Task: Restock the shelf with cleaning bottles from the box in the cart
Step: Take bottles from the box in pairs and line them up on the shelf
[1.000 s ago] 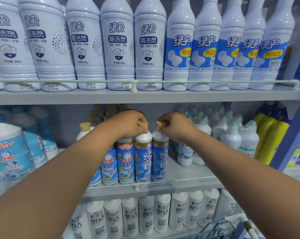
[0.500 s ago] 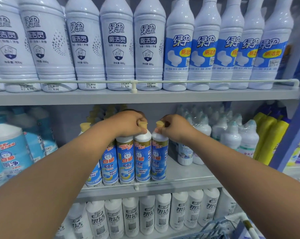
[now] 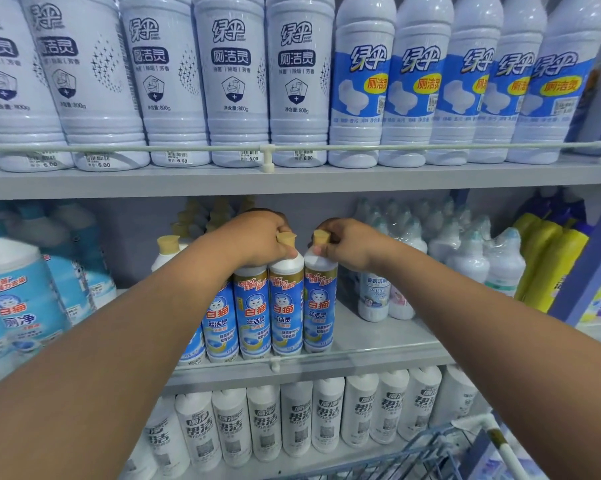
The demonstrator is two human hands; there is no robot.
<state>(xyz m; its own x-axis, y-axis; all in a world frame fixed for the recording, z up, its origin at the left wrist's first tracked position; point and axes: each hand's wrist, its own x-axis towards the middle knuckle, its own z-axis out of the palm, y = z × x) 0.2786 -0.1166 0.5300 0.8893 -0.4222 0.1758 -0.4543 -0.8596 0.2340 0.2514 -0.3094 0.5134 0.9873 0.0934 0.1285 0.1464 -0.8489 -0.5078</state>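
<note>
Both hands are reaching onto the middle shelf (image 3: 378, 344), where a row of blue-labelled cleaning bottles is standing upright just behind the front rail (image 3: 326, 356). The left hand (image 3: 254, 237) is clenching around the neck of one bottle (image 3: 285, 306), its fingers wrapping below the tan cap (image 3: 286, 238), which is poking out at about 3 o'clock from the knuckles. The right hand (image 3: 347, 242) is gripping the neck of the neighbouring bottle (image 3: 319, 306), the last one at the 3 o'clock end of the row, with its own tan cap (image 3: 320, 236) showing at 9 o'clock from the hand. The two held bottles are touching side by side, and both bases are sitting on the shelf surface (or so close that no gap is showing). At 9 o'clock from the left-hand bottle, more bottles of the same kind (image 3: 252, 313) are standing shoulder to shoulder. At 3 o'clock from the row, a bare stretch of shelf is lying between it and a cluster of clear-wrapped white bottles (image 3: 465, 258). At 12 o'clock, the upper shelf is carrying tall white bottles (image 3: 233, 81). At 6 o'clock, the lower shelf is holding white bottles with dark lettering (image 3: 299, 420). At 5 o'clock, the wire edge of the cart (image 3: 430, 455) is peeking into view; the box is not showing.
</note>
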